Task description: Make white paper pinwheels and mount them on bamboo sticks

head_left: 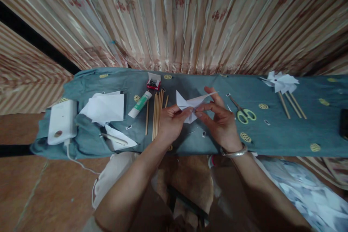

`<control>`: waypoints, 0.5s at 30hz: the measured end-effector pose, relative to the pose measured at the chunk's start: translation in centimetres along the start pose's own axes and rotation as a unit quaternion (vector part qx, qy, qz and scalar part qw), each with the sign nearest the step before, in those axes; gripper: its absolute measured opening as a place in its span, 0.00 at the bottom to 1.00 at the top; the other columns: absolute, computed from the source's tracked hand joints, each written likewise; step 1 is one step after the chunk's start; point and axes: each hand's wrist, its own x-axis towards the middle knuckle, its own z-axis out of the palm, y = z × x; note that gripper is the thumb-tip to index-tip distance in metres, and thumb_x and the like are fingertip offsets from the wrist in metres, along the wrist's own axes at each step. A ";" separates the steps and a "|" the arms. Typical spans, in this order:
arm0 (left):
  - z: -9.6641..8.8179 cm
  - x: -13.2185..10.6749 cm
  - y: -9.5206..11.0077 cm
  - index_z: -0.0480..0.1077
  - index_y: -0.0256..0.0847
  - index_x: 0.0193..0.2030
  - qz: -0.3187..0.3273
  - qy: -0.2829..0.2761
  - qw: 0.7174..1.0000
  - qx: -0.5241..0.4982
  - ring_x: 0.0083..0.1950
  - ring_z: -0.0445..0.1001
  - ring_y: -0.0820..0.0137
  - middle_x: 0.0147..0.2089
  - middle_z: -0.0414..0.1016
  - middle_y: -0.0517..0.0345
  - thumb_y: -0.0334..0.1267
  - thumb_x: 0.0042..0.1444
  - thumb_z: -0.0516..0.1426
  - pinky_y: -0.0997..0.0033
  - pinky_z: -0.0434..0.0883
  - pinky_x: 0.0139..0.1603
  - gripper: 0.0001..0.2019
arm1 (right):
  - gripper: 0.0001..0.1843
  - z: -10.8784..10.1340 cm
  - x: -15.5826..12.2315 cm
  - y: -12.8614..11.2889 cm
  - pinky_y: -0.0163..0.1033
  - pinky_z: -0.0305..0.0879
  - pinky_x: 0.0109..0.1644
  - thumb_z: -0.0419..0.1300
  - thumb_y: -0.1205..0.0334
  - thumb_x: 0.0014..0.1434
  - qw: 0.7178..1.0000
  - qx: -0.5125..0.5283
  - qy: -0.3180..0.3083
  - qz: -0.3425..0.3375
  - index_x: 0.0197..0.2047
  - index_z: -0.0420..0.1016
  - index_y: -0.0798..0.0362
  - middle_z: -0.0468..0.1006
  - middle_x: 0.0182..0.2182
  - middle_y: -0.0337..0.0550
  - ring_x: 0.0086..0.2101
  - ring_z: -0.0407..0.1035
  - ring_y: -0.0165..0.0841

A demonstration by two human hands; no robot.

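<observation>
My left hand (pixel 171 119) and my right hand (pixel 220 119) meet above the middle of a teal cloth (pixel 285 130) on a low table. Both pinch a folded piece of white paper (pixel 187 103) with pointed flaps, held just over the cloth. My left fingers grip its lower left corner; my right thumb and fingers close on its centre, with one finger raised behind it. A silver bangle (pixel 234 153) circles my right wrist.
Wooden sticks (pixel 157 112), a glue tube (pixel 140 104) and a small red box (pixel 153 84) lie left of my hands. White paper sheets (pixel 104 108) and a white power bank (pixel 62 120) sit further left. Green-handled scissors (pixel 244 114) and finished paper pinwheels (pixel 281 81) on sticks lie right.
</observation>
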 end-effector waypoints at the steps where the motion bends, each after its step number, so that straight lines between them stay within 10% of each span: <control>1: 0.0 0.0 0.0 0.80 0.42 0.24 0.000 -0.002 1.000 -0.001 0.25 0.71 0.74 0.25 0.79 0.61 0.33 0.43 0.68 0.74 0.67 0.28 0.02 | 0.03 0.0 0.0 0.0 0.56 0.44 0.74 0.65 0.59 0.59 1.000 0.006 -0.001 0.003 0.34 0.79 0.47 0.67 0.65 0.39 0.70 0.51 0.43; 15: -0.1 -0.2 0.2 0.81 0.42 0.26 -0.007 -0.001 1.000 0.004 0.24 0.72 0.74 0.25 0.80 0.61 0.37 0.40 0.69 0.74 0.68 0.27 0.05 | 0.02 0.2 0.1 0.2 0.58 0.49 0.72 0.64 0.59 0.60 1.000 0.010 -0.001 0.012 0.35 0.78 0.46 0.72 0.60 0.41 0.68 0.55 0.43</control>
